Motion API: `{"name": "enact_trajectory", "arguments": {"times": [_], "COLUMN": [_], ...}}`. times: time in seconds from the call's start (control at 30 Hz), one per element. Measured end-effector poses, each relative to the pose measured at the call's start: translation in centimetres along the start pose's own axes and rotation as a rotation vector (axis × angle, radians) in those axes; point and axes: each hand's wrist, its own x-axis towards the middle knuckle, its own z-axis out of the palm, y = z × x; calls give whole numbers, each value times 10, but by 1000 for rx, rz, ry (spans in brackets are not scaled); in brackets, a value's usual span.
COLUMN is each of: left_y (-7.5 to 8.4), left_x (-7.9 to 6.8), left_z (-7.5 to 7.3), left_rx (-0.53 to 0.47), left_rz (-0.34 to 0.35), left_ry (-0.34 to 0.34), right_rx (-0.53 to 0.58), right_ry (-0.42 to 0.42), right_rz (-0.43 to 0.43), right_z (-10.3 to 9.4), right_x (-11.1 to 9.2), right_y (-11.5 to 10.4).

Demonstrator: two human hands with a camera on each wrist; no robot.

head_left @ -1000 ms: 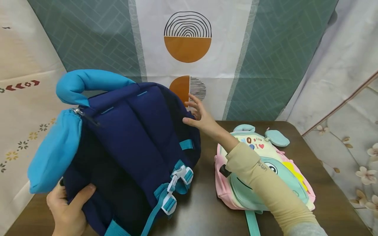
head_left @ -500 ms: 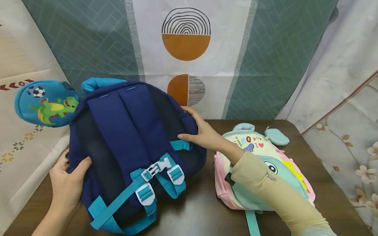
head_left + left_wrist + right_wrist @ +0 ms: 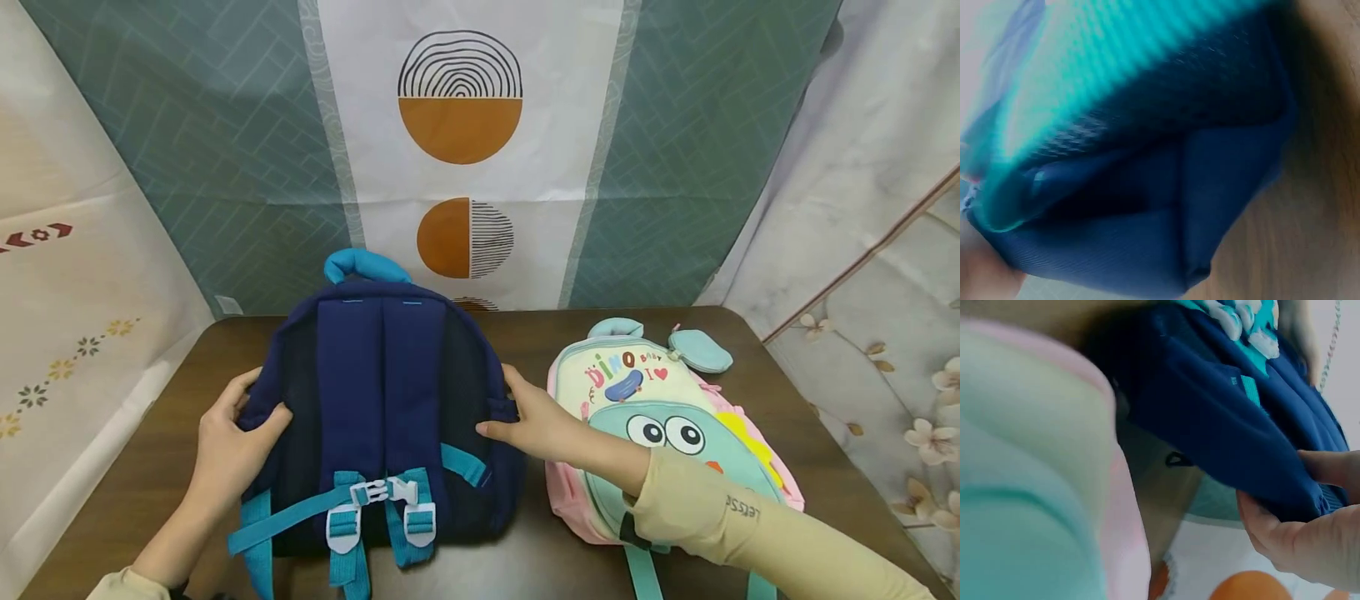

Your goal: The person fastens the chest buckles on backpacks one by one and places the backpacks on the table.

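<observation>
Hands (image 3: 228, 442) gripping navy backpack (image 3: 352, 400), one each side; thumbs (image 3: 273, 425) in front

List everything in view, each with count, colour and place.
table: one, dark brown, across the lower head view
navy backpack: one, navy and black, on the table's left, back panel showing
carry handle: one, turquoise, atop the navy backpack
straps: several, turquoise, low on the navy backpack
dino backpack: one, pink, cream and mint, on the table's right
pouch: one, mint, at the dino backpack's upper right
backdrop: one, green and white with orange shapes, behind the table
sleeves: two, pale yellow, lower left and lower right
left hand: one, gripping the navy backpack's left side
right hand: one, gripping its right side
</observation>
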Motion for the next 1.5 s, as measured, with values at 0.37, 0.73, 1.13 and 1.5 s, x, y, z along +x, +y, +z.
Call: {"name": "enact_trajectory", "arguments": {"times": [0.37,0.73,1.13,1.5], "left_y": [-6,-25,-40,-44], "left_x": [-21,-5,7,17], "left_z": [-5,11,35,42], "left_rx": [103,9,205,227], "left_rz": [36,-40,71,59], "left_ry": [-130,-396,-482,-639], "right_rx": [26,32,-270,-637], "right_ry": [-66,-130,-382,-578], "right_rz": [100,251,357,302], "right_z": [-4,16,32,25], "right_x": [-15,6,40,60], "right_y": [-5,13,-4,-4]}}
